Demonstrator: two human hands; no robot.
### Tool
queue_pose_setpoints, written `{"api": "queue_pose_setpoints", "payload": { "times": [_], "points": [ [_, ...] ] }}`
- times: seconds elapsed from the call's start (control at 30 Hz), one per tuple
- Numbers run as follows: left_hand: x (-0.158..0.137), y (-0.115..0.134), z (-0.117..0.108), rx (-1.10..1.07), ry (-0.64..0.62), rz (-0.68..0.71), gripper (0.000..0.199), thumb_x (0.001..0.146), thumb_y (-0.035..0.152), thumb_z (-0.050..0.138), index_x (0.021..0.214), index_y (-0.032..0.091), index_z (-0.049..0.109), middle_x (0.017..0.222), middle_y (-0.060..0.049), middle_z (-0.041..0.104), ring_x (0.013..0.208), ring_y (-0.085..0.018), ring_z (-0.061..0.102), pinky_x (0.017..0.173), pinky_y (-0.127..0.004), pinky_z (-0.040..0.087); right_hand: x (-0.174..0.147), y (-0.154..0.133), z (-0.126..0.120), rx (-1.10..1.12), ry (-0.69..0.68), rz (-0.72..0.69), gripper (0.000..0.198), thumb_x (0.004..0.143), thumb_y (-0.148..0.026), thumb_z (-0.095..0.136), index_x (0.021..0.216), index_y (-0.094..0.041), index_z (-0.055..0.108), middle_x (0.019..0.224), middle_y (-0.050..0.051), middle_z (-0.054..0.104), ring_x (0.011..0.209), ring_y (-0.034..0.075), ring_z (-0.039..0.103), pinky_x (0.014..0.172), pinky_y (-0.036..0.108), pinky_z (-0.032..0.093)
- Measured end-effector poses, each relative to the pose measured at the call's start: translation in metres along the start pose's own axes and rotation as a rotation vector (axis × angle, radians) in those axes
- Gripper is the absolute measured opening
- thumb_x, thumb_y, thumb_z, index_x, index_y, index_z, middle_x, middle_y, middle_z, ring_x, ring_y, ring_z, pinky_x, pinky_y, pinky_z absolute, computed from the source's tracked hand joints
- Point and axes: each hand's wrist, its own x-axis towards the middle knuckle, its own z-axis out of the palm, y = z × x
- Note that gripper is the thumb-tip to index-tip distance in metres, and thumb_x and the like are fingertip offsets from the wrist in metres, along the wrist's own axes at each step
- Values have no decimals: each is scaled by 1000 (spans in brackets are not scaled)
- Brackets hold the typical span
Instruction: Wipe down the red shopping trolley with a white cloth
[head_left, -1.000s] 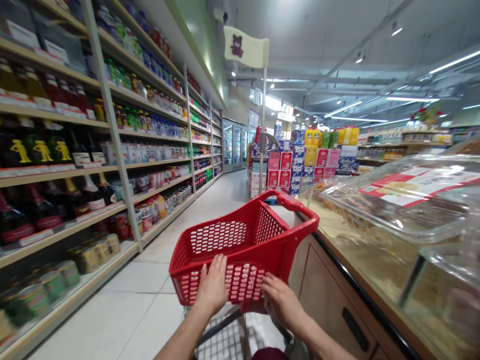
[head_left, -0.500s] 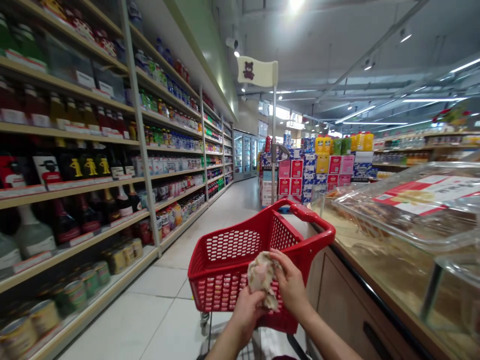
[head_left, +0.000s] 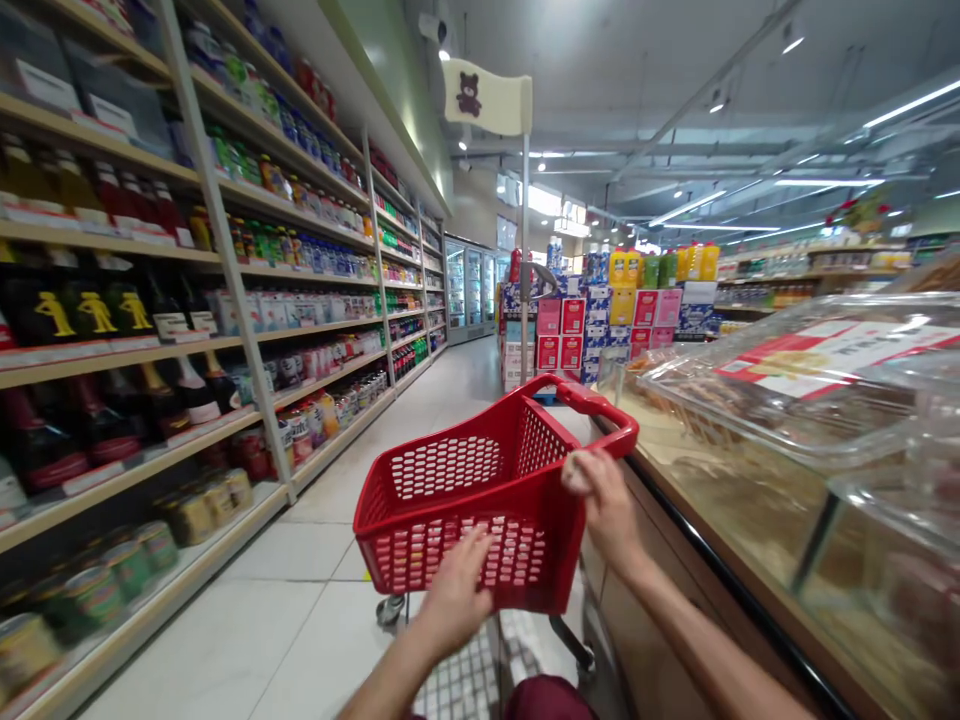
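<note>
A red shopping cart [head_left: 469, 470] with a perforated plastic basket stands right in front of me. My right hand [head_left: 611, 505] is at the basket's near right side, below the cart's red handle [head_left: 619, 428]. It is closed on a bunched pale cloth [head_left: 574, 473], mostly hidden by the fingers. My left hand [head_left: 457, 590] is at the basket's near wall, fingers stretched out, holding nothing. Whether its fingertips touch the basket I cannot tell.
Shelves of bottles and cans [head_left: 180, 340] line the left. Close on the right runs a counter [head_left: 720, 500] with clear plastic food boxes [head_left: 795, 380]. Stacked drink cartons [head_left: 574, 335] stand ahead, and tiled floor [head_left: 300, 590] lies around the cart. A bear flag [head_left: 487, 95] rises on a pole.
Both hands held the cloth together before. The left has let go and moved down and left. The right has carried the cloth up and right beside the cart's handle. The view has shifted slightly right.
</note>
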Motion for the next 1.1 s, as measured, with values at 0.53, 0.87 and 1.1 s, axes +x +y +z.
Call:
{"api": "queue_pose_setpoints", "payload": {
  "times": [0.53, 0.87, 1.1],
  "points": [
    [34, -94, -37, 370, 81, -345, 73, 59, 13, 40, 129, 12, 22, 139, -7, 22, 128, -19, 14, 103, -42, 15, -14, 69, 33, -257, -139, -445, 39, 85, -12, 33, 118, -25, 48, 124, 4, 47, 122, 18, 29, 95, 40, 37],
    [20, -109, -33, 315, 122, -333, 73, 57, 13, 42, 128, 13, 25, 137, -8, 25, 127, -19, 16, 102, -38, 17, -39, 71, 51, -243, -292, -569, 38, 86, -15, 33, 120, -27, 44, 121, 1, 50, 121, 17, 32, 93, 38, 40],
    [8, -111, -38, 314, 105, -352, 75, 56, 12, 41, 129, 13, 24, 138, -7, 24, 127, -17, 15, 102, -36, 17, 51, 46, 49, -408, 86, -340, 36, 82, -14, 35, 113, -16, 52, 123, 11, 47, 121, 25, 30, 96, 49, 30]
  ]
}}
